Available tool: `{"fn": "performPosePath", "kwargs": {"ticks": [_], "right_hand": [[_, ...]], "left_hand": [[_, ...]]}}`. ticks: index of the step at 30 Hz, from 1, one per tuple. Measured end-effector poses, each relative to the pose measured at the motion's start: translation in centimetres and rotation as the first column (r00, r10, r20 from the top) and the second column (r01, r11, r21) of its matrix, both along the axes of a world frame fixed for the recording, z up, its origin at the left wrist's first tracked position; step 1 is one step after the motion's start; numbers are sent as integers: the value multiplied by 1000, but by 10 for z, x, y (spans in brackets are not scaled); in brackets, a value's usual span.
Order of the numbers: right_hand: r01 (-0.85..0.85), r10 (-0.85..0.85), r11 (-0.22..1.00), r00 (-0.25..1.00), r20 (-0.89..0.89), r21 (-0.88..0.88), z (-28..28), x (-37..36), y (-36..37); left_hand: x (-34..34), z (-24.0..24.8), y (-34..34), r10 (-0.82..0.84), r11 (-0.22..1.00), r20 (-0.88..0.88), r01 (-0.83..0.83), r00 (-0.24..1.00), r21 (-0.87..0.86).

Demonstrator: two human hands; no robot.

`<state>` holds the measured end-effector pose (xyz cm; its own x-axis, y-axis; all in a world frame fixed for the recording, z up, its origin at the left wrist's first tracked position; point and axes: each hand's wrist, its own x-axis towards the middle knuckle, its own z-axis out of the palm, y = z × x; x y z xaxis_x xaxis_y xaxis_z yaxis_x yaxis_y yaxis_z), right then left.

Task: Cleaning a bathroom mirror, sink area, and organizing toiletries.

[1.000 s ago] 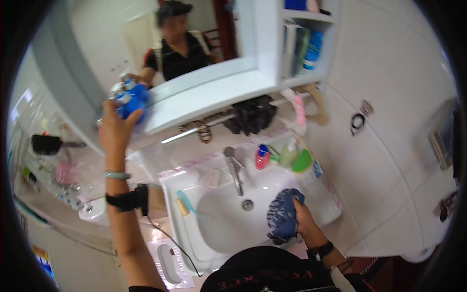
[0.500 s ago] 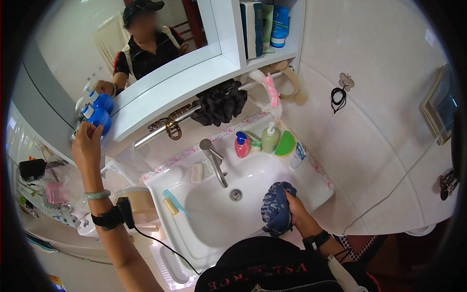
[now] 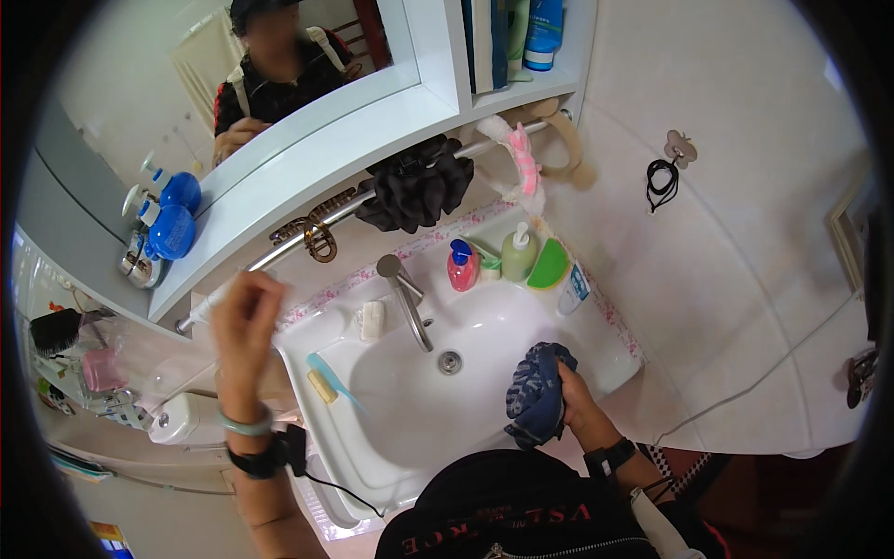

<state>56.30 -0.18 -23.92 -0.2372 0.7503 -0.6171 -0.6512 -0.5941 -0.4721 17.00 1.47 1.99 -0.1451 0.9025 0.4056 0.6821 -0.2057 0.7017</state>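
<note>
My right hand (image 3: 581, 402) grips a bunched dark-blue patterned cloth item (image 3: 540, 393) over the right side of the white sink (image 3: 410, 438). Its exact kind does not show, only soft folds with a lighter print. Smeared by motion, my left hand (image 3: 246, 321) is raised at the sink's left, in front of the left end of the metal rail (image 3: 279, 252). Its fingers look curled, but what is in them, if anything, cannot be made out. A blue pump bottle (image 3: 170, 233) stands at the left end of the white shelf (image 3: 307, 154), apart from that hand.
Around the faucet (image 3: 406, 303) are a white soap bar (image 3: 372, 320), a pink pump bottle (image 3: 462, 270), a green pump bottle (image 3: 518, 256) and a green half-round item (image 3: 549, 264). A blue comb (image 3: 333, 380) lies on the left rim. A black ruffled item (image 3: 419, 186) hangs from the rail.
My left hand has left the blue pump bottle and moved right and down toward the sink. My right hand still holds the blue cloth item, nearly in the same place.
</note>
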Motion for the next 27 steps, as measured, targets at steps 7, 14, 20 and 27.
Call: {"fn": "performPosePath", "kwargs": {"ticks": [7, 14, 20, 27], "right_hand": [[19, -19, 1000, 1000, 14, 9, 1, 10, -3], [56, -50, 993, 997, 56, -104, -18, 42, -25], [119, -117, 987, 993, 24, -112, -20, 58, -42], [93, -91, 992, 996, 27, -82, -21, 69, -38]], "left_hand": [[104, -135, 15, -566, 749, 129, 573, 814, -333], [190, -276, 91, 83, 990, 131, -67, 988, -125], [192, -313, 158, 343, 938, 143, -331, 928, -103], [181, -306, 145, 394, 911, 336, -315, 856, -267]]}}
